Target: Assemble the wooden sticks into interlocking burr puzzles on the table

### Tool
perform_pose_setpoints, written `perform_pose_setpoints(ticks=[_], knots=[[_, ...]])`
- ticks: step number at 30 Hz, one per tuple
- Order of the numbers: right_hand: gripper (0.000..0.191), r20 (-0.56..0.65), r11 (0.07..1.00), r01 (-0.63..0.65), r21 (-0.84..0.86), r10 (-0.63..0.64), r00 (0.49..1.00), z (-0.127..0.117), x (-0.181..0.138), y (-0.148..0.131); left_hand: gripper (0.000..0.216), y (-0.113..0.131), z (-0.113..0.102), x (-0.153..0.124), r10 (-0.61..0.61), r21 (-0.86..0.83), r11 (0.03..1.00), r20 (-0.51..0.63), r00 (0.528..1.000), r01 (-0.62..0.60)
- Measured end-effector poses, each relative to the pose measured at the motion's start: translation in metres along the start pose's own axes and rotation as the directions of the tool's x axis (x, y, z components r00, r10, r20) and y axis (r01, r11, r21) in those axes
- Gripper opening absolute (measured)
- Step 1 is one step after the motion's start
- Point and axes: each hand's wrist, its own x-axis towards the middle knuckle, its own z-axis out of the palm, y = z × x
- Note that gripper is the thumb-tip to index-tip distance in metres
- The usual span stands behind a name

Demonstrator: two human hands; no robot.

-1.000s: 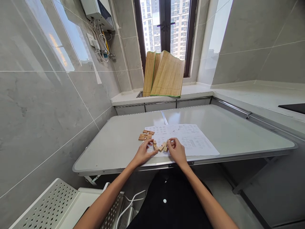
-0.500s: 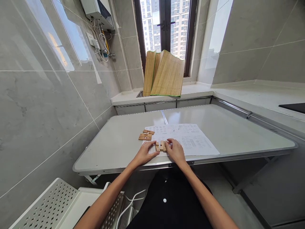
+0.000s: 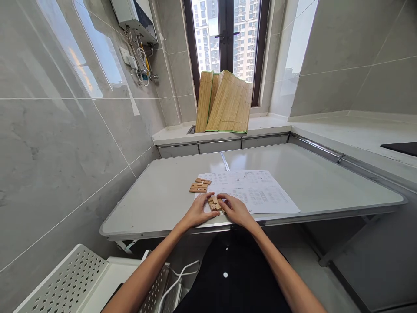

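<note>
Grey tiles (image 3: 78, 143) run round this narrow corner, shiny enough on the left to throw back the daylight from the dark-framed window (image 3: 227, 26). High on that wall I can see a white box-shaped unit (image 3: 132, 13) with a tangle of cords and pipes (image 3: 140, 56) beneath it. On the pale ledge (image 3: 176, 137) before the glass, a folded bamboo mat (image 3: 230, 106) with green edging stands up and blocks the lower part of the view. Down by the person's left forearm sits a white perforated rack (image 3: 65, 282), a white cable (image 3: 163, 300) looping beside it. Across the pale table (image 3: 156, 195), near its front edge, lies a printed sheet (image 3: 263, 195), its drawings too small for me to read. Some reddish-brown wooden strips (image 3: 198, 188), notched and slotted, lie by its left side, just beyond the left hand (image 3: 197, 213). That hand is curved, thumb on the near side and fingers on the far side of a small cluster of wooden blocks (image 3: 214, 204); the right hand (image 3: 235, 209) has its bent fingers at the cluster's right end, hiding part of it. Whether either one grips firmly, I cannot tell. The blocks are light, yellowish wood, short and squared, packed close together at the sheet's near left part and set slightly askew.
</note>
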Motion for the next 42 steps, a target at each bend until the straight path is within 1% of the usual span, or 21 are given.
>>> perform_pose_setpoints(ticks=[6,9,13,15,19,23,25,29,31,34,36,39,42], knots=[[0.039,0.065,0.977,0.040,0.210,-0.055,0.996,-0.005,-0.001,-0.001,0.083,-0.001,0.002,0.000,0.003,0.019,1.000,-0.011,1.000,-0.002],[0.042,0.124,0.957,0.048,0.285,-0.086,0.988,-0.011,-0.003,-0.007,0.081,0.002,0.001,-0.001,-0.002,0.010,1.000,-0.019,1.000,0.003],[0.044,0.177,0.934,0.062,0.352,-0.132,0.975,-0.016,-0.005,-0.012,0.076,0.004,0.001,-0.001,0.022,0.009,1.000,-0.026,0.999,-0.022],[0.044,0.185,0.928,0.039,0.371,-0.115,0.976,-0.015,-0.005,-0.011,0.072,0.002,0.001,-0.001,0.033,0.010,0.999,-0.030,0.999,-0.032],[0.039,0.136,0.925,-0.049,0.378,-0.003,0.991,-0.011,-0.003,-0.006,0.070,-0.002,0.002,0.001,0.019,0.006,1.000,-0.037,0.999,-0.018],[0.030,0.079,0.910,-0.070,0.409,0.041,0.996,-0.007,-0.002,-0.003,0.072,-0.006,0.004,0.002,-0.021,0.031,0.999,-0.097,0.995,0.024],[0.029,0.072,0.901,-0.073,0.427,0.047,0.996,-0.005,-0.002,-0.003,0.067,-0.010,0.005,0.003,-0.053,0.066,0.996,-0.165,0.985,0.065],[0.027,0.074,0.893,-0.063,0.445,0.033,0.997,-0.004,-0.002,-0.001,0.051,-0.019,0.002,0.004,-0.100,0.167,0.973,-0.309,0.946,0.157],[0.026,0.080,0.898,-0.064,0.435,0.032,0.996,-0.005,-0.002,-0.001,0.050,-0.024,-0.002,0.003,-0.103,0.225,0.956,-0.340,0.935,0.187],[0.025,0.094,0.915,-0.077,0.395,0.043,0.995,-0.008,-0.003,-0.001,0.055,-0.032,-0.010,0.002,-0.121,0.282,0.929,-0.378,0.918,0.238],[0.025,0.103,0.921,-0.085,0.380,0.050,0.993,-0.009,-0.003,-0.002,0.061,-0.036,-0.014,0.002,-0.155,0.267,0.922,-0.408,0.900,0.280],[0.025,0.108,0.917,-0.089,0.390,0.051,0.993,-0.010,-0.003,-0.002,0.070,-0.038,-0.017,0.002,-0.219,0.198,0.924,-0.428,0.877,0.328],[0.025,0.111,0.905,-0.089,0.415,0.047,0.993,-0.008,-0.003,-0.001,0.062,-0.038,-0.017,0.004,-0.262,0.115,0.930,-0.460,0.848,0.350]])
